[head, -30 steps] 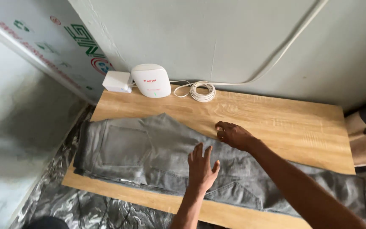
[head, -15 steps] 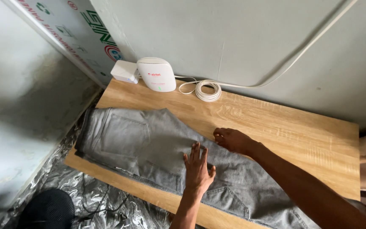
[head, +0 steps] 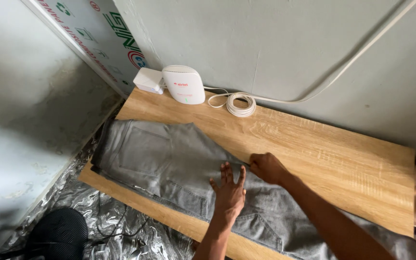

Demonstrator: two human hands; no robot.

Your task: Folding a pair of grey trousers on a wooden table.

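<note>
Grey jeans lie flat along the near side of a wooden table, waistband toward the left. My left hand rests palm down on the jeans near the crotch, fingers spread. Beside it, my right hand presses on the far edge of the leg fabric with the fingers curled under; whether it pinches the cloth I cannot tell. The leg ends run off the frame at the lower right.
A white router, a small white adapter and a coiled white cable sit at the table's back edge against the wall. Crinkled silver foil and a round black object lie on the floor at the left.
The view has shifted so the table sits further right and lower. Both hands have stayed on the jeans, close together, with little movement over the cloth.
</note>
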